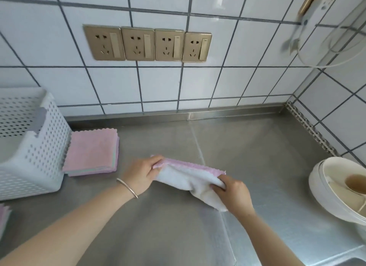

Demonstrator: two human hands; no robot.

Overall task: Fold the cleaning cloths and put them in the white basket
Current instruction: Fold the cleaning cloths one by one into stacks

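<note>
A pink-and-white cleaning cloth is stretched between both hands just above the steel counter, its white side up and a pink scalloped edge along the far side. My left hand pinches its left end. My right hand grips its right end, and a white corner hangs below that hand. The white perforated basket stands at the left, tilted toward me. A stack of folded pink, green and purple cloths lies on the counter right beside the basket.
The steel counter runs to a tiled wall with a row of gold sockets. White bowls with a spoon sit at the right edge. More pink cloth edges show at the far left. A sink corner appears bottom right.
</note>
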